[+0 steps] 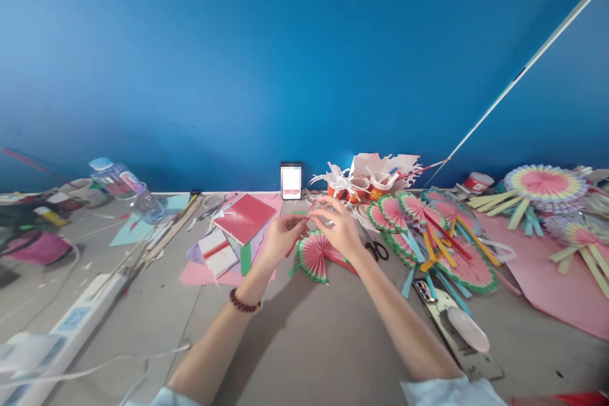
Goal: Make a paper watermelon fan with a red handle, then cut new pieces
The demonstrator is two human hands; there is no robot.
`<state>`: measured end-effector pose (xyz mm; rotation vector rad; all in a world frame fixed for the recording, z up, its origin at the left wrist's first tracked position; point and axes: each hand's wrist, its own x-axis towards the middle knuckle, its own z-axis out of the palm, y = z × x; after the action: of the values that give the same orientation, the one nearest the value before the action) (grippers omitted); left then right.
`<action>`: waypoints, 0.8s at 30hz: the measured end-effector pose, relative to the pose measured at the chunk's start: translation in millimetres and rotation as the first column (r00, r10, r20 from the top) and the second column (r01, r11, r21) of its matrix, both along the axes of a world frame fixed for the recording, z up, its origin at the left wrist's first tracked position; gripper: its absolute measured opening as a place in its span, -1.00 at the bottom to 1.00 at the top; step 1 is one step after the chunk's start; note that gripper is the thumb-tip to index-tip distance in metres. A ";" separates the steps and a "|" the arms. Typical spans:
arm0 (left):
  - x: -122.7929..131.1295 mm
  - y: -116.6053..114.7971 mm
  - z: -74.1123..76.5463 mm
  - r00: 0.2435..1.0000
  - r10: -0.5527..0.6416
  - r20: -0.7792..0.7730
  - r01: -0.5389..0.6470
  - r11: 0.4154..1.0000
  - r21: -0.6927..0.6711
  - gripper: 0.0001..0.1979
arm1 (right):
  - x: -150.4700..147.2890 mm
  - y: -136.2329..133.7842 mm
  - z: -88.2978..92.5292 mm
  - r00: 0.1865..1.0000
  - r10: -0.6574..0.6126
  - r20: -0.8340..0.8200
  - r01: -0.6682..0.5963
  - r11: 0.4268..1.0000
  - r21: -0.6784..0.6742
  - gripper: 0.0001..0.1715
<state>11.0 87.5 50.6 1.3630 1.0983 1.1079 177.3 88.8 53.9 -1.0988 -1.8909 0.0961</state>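
Note:
My left hand (284,238) and my right hand (337,225) meet above the middle of the table, fingertips pinched close together. Between them is a thin red paper strip (311,208), small and partly hidden by the fingers. Just below my hands lies a pleated pink paper fan (314,255) with a green edge, partly covered by my right hand. A red strip also shows beside the fan, under my right wrist. Black-handled scissors (377,250) rest right of my right wrist.
A lit phone (291,181) stands against the blue wall. Finished paper fans (447,235) with streamers pile up at right, near a phone with a white oval object (469,330). Red paper sheets (245,218), wooden sticks (176,228), a tilted water bottle (126,187) and a power strip (71,330) lie left.

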 end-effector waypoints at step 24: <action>7.5 -2.7 -3.7 1.000 -0.025 -0.009 0.026 0.993 0.117 -0.82 | -10.8 -0.4 -13.9 0.992 -0.087 0.091 0.084 0.996 0.041 -0.74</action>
<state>18.4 84.8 46.9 1.4694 1.0317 1.1647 166.4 88.5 40.0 -1.1749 -1.9169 -0.0389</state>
